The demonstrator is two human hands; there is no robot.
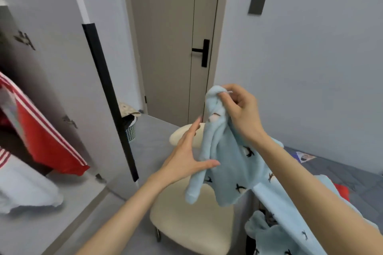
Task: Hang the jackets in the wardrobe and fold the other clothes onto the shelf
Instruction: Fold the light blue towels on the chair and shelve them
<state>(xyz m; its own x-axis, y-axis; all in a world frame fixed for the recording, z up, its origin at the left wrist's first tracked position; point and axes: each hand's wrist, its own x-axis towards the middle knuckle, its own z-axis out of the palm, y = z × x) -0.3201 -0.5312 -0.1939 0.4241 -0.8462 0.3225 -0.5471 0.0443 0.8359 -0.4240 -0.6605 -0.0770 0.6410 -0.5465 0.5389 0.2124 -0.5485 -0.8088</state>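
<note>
Fleece top (226, 163) in pale blue, printed with small dark birds, hangs in the air directly above the cream chair (186, 221), lifted high so that its length can drop free and its shape can be read. The right hand (242, 107) pinches a bunched upper edge of it between curled fingers and thumb, carrying the weight. The left hand (186, 157), on the chair's left side and lower, is spread with straight fingers and its thumb against a dangling sleeve; it grips nothing, and is probably there to steady or smooth the cloth for a fold. The trailing part runs off to the right of the chair toward a matching blue piece (269, 236). Left of the chair the wardrobe (62, 68) stands open, with a red striped jacket (41, 130) inside and a pale garment (24, 188) lying under it, likely where this top belongs.
</note>
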